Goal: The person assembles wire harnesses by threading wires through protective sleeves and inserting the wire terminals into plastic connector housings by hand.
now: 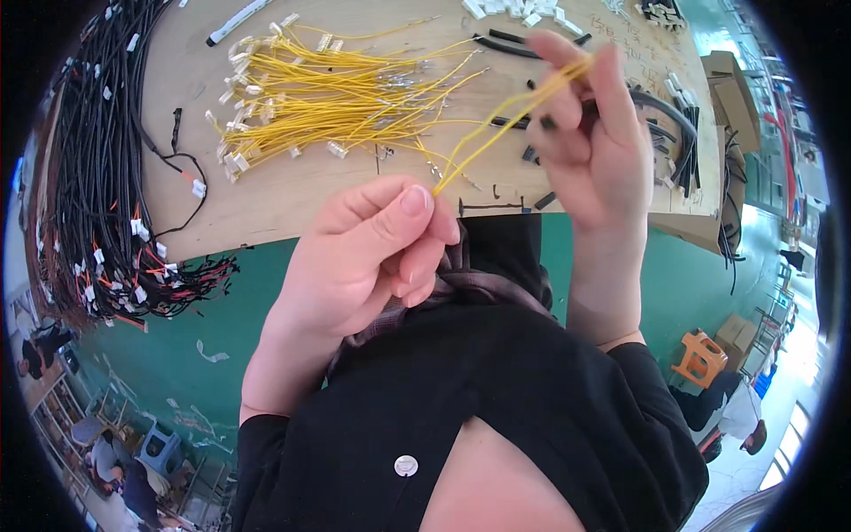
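A pair of thin yellow wires (480, 146) runs stretched between my two hands, above the table's front edge. My left hand (368, 239) pinches one end between thumb and forefinger; the tips there are hidden by the fingers. Raised higher on the right, my right hand (607, 160) has the other end between its thumb and fingers, which are slightly blurred. Behind them on the table lies a pile of yellow wires (310, 115), with white connectors at the left ends and bare metal terminals at the right.
A thick bundle of black cables (89, 177) hangs over the table's (199, 230) left edge. A white marker (238, 22), white connector pieces (523, 11) and black tubing pieces (683, 151) lie around. Cardboard boxes (731, 97), an orange stool (700, 357) and other people stand farther off.
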A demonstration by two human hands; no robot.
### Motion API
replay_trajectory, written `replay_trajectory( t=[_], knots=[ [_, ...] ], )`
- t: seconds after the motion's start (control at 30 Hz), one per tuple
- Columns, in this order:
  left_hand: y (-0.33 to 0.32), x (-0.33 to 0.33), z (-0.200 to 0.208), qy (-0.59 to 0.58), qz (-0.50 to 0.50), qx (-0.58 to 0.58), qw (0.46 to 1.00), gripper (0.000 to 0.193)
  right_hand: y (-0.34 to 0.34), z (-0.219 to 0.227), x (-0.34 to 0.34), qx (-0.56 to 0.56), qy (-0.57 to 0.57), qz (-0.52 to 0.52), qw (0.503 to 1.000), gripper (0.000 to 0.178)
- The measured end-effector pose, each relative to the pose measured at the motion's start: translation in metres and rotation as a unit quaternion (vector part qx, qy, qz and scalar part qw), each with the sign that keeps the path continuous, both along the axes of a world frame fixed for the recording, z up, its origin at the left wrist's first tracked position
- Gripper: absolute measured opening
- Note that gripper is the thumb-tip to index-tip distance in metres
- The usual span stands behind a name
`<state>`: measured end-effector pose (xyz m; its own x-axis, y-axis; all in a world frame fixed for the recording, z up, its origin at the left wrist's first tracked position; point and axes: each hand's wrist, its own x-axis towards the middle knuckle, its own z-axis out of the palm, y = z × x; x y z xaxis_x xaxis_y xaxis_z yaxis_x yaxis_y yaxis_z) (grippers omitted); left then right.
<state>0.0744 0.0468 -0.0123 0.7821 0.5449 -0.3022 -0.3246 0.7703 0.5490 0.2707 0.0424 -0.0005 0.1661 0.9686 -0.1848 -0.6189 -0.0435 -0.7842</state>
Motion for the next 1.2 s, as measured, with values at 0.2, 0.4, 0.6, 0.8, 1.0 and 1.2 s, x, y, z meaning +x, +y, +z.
replay_trajectory(
  t=[0.2,0.4,0.6,0.8,1.0,1.2],
  knots=[
    [-0.001,0.008,0.009,0.035,0.057,-0.010,0.998,0.024,-0.018,-0.005,-0.040,0.008,-0.205,0.149,0.967,0.015],
    [-0.007,0.000,0.000,0.056,0.021,0.035,0.998,0.024,-0.012,0.002,-0.029,-0.003,-0.151,-0.001,0.989,0.015],
    [-0.018,-0.006,-0.002,0.122,0.017,0.120,0.985,0.024,-0.009,0.007,-0.012,0.052,-0.149,-0.080,0.984,0.015],
    [-0.017,-0.019,-0.007,0.206,-0.023,0.282,0.937,0.016,-0.015,0.010,-0.011,0.062,-0.147,-0.065,0.985,0.014],
    [-0.007,-0.004,-0.001,0.284,0.080,0.417,0.860,0.019,-0.026,0.003,-0.026,0.094,-0.306,0.028,0.947,0.009],
    [-0.007,0.018,0.013,0.105,0.160,0.168,0.967,0.015,-0.030,0.004,-0.042,0.097,-0.371,0.040,0.923,0.004]
  ],
)
